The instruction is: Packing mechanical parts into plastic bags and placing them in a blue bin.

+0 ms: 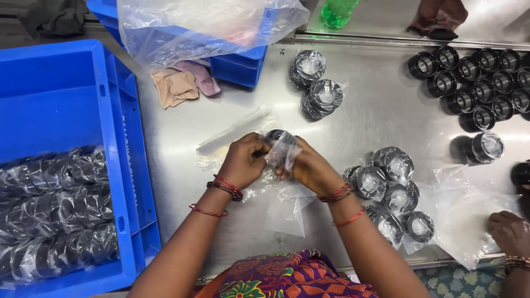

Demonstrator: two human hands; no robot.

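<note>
— Near the middle of the frame, on the steel table (381,110), we have our left hand (243,161) and right hand (309,168) drawn together around one black ring part (279,136) that sits half inside a clear plastic pouch (282,155).

— How are our fingers set?

— Both hands are pinched closed on the pouch film, left at its upper edge, right along its side; the ring peeks out above them, lifted just off the table.

— How do we judge it will handle?

— We reckon the ring is rigid and has some weight for its size, while the film is thin, limp and slippery. We would grip the ring by its outer rim through the plastic, not by the loose film alone, or it could slide out.

— And its look?

— Round, dark, glossy, with a lighter hollow centre, like the bare rings (480,77) grouped at upper right. Bagged rings (386,187) lie just beside our right wrist, more bagged ones (314,83) at upper centre, and a blue crate (66,99) at left holds wrapped rows. Another person's hand (510,232) rests at lower right on spare pouches (469,215).
</note>
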